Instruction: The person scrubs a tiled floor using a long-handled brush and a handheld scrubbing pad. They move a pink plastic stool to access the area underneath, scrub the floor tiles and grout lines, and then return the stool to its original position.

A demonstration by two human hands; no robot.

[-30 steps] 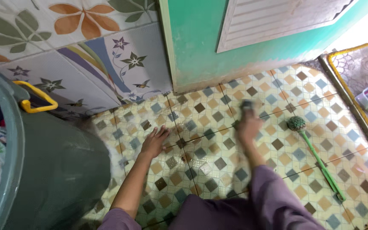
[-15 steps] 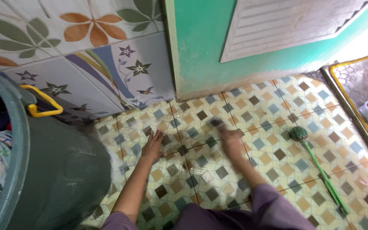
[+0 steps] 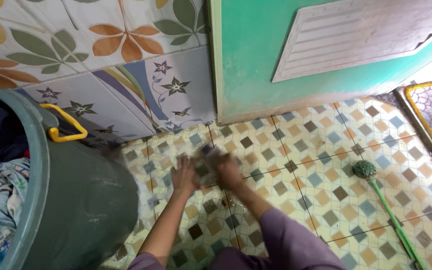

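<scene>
the right hand (image 3: pixel 229 171) is low on the floor (image 3: pixel 301 150), blurred, its fingers curled down over a small dark scrubber (image 3: pixel 207 150) that lies on the tiles just in front of both hands; the grip looks closed around it, though the blur hides the fingertips. the left hand (image 3: pixel 184 175) sits just beside the right, touching or nearly touching it, palm down with fingers laid flat and together on the tiles, holding nothing that can be made out. both forearms run back toward the bottom edge, into purple sleeves (image 3: pixel 281 235).

the floor is patterned in small brown, grey and blue diamonds and looks wet around the hands, with white foam (image 3: pixel 141 190) along the left by a big grey-green tub (image 3: pixel 81 200). the tub has a yellow handle (image 3: pixel 66 125) and holds crumpled cloth (image 3: pixel 1 195). behind the hands rises a wall (image 3: pixel 101 60) of flowered tiles, and to its right a green door (image 3: pixel 286 55) with a pale slatted panel. well to the right of the hands a green brush (image 3: pixel 383 200) lies on the floor, its round head toward the door.
</scene>
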